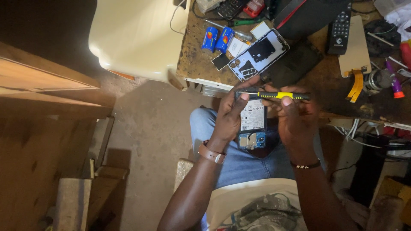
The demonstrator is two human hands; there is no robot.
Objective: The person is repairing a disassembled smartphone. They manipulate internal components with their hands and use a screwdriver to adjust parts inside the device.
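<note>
The left hand (231, 117) wraps its fingers (245, 97) around an opened phone (252, 124), held upright over the lap with battery and circuit board exposed. The right hand (295, 115) pinches a yellow-and-black screwdriver (274, 95), lying level across the phone's top edge. Just beyond, on the desk (197, 60), lie a phone back frame (259, 54), two blue batteries (217, 39) and a remote (340, 28).

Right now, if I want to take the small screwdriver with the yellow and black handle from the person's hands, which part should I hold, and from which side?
Probably the black end of the small yellow-and-black screwdriver, coming from the right side of the picture. It lies nearly level, its thin metal tip pointing toward the left hand over the opened phone. The right hand holds the middle, so only that rear end sticks out free.
</note>
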